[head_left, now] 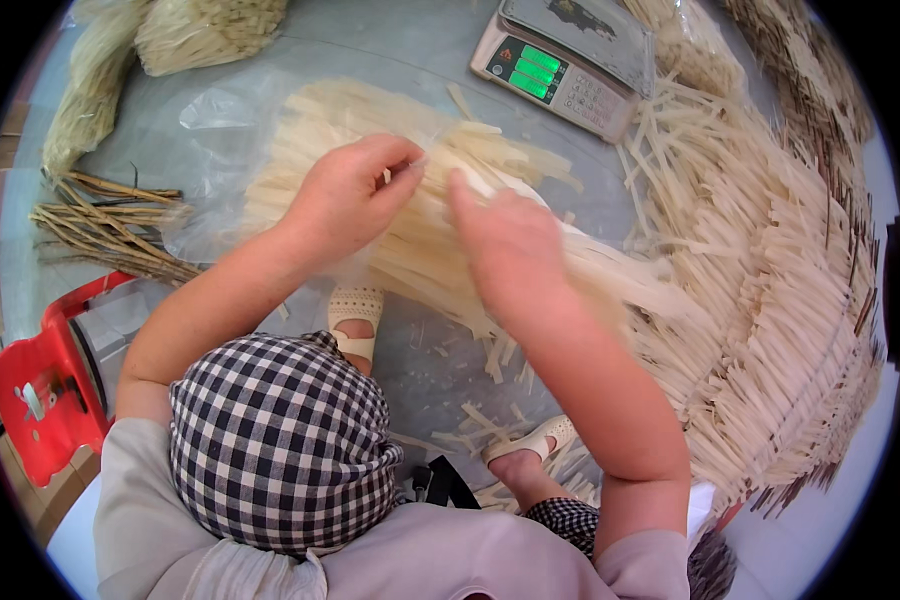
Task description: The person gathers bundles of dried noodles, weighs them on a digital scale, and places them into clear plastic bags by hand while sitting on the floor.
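A clear plastic bag (221,112) lies over the floor in front of me, with long, flat, pale dried strips (330,112) inside it or under its film. My left hand (360,191) pinches what looks like the bag's thin edge between thumb and forefinger, above the strips. Close to its right is my right hand (514,240), blurred, at the upper end of a bundle of whiter strips (615,262). Its palm faces down and hides its grip, so I cannot tell whether it holds the bundle or only touches it.
A digital scale (562,71) stands at the upper right. Tall stacks of pale strips (765,300) fill the right side. Brown sticks (120,225) and filled plastic bags (202,34) lie left. A red plastic stool (52,390) is at lower left; loose strips (487,427) litter the floor.
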A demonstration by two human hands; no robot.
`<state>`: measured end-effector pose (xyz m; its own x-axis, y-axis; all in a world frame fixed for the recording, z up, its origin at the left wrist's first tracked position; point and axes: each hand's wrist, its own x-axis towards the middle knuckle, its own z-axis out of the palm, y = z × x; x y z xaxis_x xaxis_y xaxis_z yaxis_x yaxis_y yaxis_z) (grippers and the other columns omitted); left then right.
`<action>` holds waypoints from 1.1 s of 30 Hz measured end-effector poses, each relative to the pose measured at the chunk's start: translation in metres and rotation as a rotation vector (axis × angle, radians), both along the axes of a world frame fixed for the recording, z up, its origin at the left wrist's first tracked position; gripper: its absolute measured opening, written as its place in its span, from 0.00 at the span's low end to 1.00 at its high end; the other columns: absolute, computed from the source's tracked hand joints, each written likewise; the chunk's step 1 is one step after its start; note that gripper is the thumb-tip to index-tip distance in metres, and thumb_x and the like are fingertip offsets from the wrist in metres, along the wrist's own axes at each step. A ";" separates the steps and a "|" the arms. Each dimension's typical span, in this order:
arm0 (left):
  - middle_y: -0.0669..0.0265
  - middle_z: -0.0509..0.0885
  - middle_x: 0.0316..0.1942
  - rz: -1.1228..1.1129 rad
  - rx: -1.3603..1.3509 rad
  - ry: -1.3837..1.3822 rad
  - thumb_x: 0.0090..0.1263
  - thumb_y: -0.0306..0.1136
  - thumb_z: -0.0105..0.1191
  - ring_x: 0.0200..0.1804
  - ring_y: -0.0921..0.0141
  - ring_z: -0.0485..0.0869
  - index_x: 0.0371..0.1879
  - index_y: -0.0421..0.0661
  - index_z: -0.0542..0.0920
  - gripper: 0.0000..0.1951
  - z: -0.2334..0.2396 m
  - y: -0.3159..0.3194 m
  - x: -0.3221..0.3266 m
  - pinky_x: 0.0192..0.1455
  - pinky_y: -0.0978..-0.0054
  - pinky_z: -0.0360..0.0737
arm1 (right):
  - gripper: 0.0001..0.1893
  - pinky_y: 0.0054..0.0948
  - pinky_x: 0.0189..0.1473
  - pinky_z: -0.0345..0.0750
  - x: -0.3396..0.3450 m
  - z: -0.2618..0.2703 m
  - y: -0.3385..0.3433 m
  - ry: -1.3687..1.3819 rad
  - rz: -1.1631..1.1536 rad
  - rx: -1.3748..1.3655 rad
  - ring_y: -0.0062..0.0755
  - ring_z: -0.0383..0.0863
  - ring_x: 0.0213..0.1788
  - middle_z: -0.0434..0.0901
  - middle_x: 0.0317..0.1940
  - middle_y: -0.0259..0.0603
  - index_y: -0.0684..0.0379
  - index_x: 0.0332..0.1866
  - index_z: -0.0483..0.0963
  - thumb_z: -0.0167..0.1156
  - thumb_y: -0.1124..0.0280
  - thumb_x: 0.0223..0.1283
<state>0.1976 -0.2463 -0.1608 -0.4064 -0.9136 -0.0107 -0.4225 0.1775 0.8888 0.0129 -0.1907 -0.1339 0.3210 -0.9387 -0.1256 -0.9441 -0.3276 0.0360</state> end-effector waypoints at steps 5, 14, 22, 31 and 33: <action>0.58 0.83 0.35 0.003 -0.107 -0.088 0.67 0.32 0.55 0.33 0.64 0.81 0.45 0.40 0.80 0.12 -0.003 0.001 -0.005 0.37 0.71 0.78 | 0.30 0.44 0.48 0.72 0.046 -0.052 -0.023 -0.239 0.037 0.136 0.40 0.78 0.48 0.78 0.40 0.43 0.63 0.58 0.71 0.66 0.63 0.48; 0.70 0.79 0.30 0.051 0.279 -0.097 0.71 0.34 0.54 0.27 0.81 0.75 0.49 0.42 0.80 0.12 -0.036 -0.021 0.021 0.29 0.81 0.76 | 0.35 0.48 0.73 0.52 -0.062 -0.036 0.027 -0.693 -0.583 -0.203 0.44 0.62 0.71 0.64 0.68 0.49 0.57 0.67 0.67 0.62 0.47 0.58; 0.69 0.77 0.32 -0.208 -0.168 -0.209 0.71 0.32 0.55 0.29 0.78 0.76 0.52 0.43 0.80 0.13 -0.024 -0.004 -0.013 0.35 0.79 0.76 | 0.33 0.35 0.68 0.63 -0.060 -0.092 0.007 -1.371 -0.875 0.074 0.43 0.68 0.67 0.70 0.64 0.52 0.56 0.69 0.65 0.55 0.45 0.65; 0.68 0.75 0.35 -0.130 -0.230 -0.374 0.69 0.35 0.57 0.31 0.75 0.75 0.49 0.44 0.78 0.13 -0.030 -0.003 -0.015 0.36 0.79 0.74 | 0.23 0.42 0.53 0.75 -0.120 -0.215 0.133 -0.395 -1.085 0.229 0.52 0.79 0.52 0.80 0.48 0.56 0.63 0.52 0.73 0.63 0.57 0.56; 0.71 0.75 0.31 -0.121 -0.139 -0.455 0.70 0.37 0.57 0.30 0.77 0.74 0.46 0.44 0.78 0.12 -0.024 -0.003 -0.018 0.36 0.79 0.74 | 0.22 0.44 0.53 0.75 -0.120 -0.232 0.149 -0.412 -1.008 0.204 0.55 0.79 0.51 0.80 0.46 0.58 0.63 0.52 0.71 0.61 0.60 0.57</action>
